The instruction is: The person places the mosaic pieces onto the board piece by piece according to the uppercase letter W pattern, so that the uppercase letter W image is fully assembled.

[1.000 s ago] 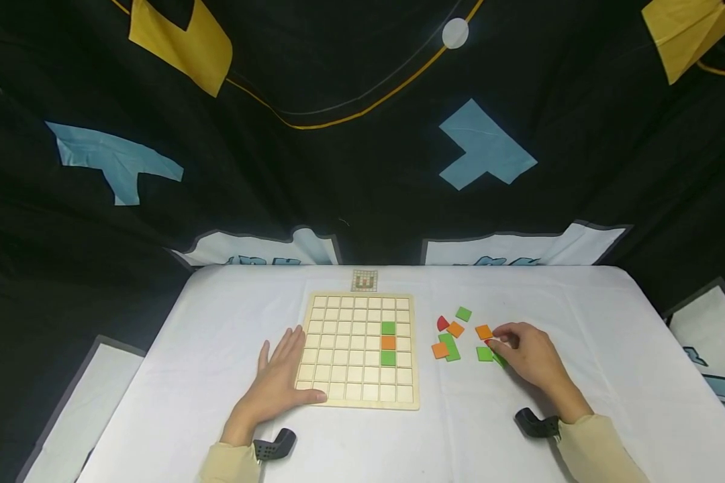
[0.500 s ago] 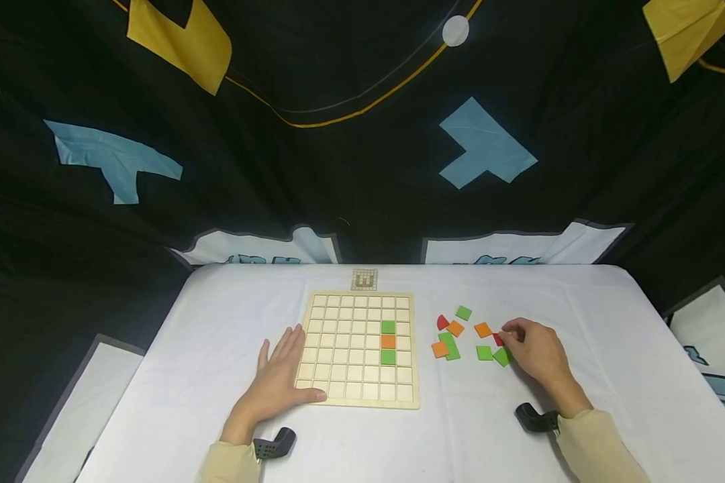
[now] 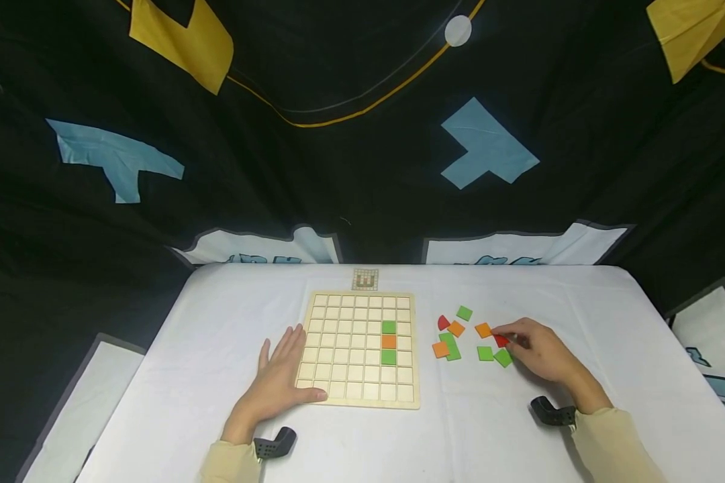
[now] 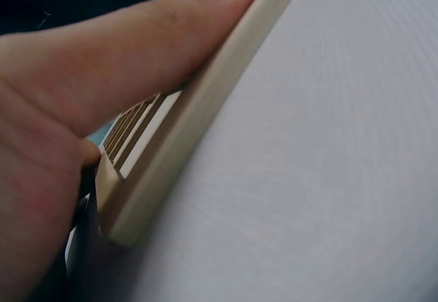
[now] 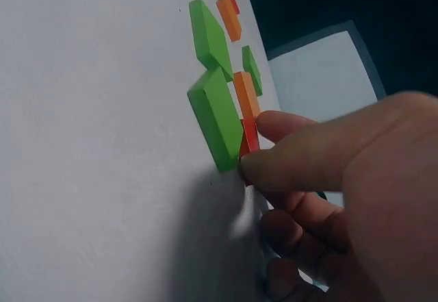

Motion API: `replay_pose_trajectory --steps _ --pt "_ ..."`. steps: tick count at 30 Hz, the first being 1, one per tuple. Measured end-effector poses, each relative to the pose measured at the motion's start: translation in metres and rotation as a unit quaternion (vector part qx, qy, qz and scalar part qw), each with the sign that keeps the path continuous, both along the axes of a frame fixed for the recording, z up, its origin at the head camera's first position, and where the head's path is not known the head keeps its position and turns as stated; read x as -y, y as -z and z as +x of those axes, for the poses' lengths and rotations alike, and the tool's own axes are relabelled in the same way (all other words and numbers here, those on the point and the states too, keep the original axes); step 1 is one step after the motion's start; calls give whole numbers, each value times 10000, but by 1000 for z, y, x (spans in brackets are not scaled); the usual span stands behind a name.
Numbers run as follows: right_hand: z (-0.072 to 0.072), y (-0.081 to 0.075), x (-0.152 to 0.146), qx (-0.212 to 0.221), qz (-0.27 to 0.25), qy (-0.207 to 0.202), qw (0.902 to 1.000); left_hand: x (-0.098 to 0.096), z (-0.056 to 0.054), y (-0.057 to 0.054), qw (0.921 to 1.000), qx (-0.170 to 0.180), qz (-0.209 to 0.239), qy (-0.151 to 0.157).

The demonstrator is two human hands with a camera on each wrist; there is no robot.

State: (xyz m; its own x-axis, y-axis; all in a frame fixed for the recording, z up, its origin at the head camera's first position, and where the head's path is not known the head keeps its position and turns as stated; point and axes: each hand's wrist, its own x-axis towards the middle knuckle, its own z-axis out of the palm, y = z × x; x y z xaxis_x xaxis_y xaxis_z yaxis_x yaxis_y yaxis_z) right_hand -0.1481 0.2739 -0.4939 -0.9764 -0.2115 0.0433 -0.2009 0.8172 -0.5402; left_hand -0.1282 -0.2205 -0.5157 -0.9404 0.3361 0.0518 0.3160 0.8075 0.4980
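Observation:
A light wooden grid board (image 3: 356,405) lies on the white table; one of its columns holds two green square tiles and an orange one (image 3: 389,341) between them. My left hand (image 3: 278,379) rests on the board's left side, fingers spread, its thumb (image 4: 157,48) along the front rim. To the board's right, my right hand (image 3: 540,352) has thumb and index finger at a red tile (image 3: 501,341), pinching it low at the table. The index fingertip is close to an orange tile (image 3: 482,330). A green tile (image 5: 215,117) lies right beside the red one.
Several loose tiles lie between the board and my right hand, among them a red quarter-round tile (image 3: 444,323), a green tile (image 3: 464,313) and an orange tile (image 3: 440,349). A small pattern card (image 3: 365,279) lies behind the board. A dark curtain hangs beyond the table.
The right hand has shifted slightly right, and the red tile has moved right with it, away from over the green tile. The left hand and the board have stayed put.

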Motion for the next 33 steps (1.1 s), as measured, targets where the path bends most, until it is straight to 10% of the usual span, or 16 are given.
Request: replay_pose_trajectory --steps 33 --pt "-1 0 18 -117 239 601 9978 -1 0 -3 9999 56 -87 -18"
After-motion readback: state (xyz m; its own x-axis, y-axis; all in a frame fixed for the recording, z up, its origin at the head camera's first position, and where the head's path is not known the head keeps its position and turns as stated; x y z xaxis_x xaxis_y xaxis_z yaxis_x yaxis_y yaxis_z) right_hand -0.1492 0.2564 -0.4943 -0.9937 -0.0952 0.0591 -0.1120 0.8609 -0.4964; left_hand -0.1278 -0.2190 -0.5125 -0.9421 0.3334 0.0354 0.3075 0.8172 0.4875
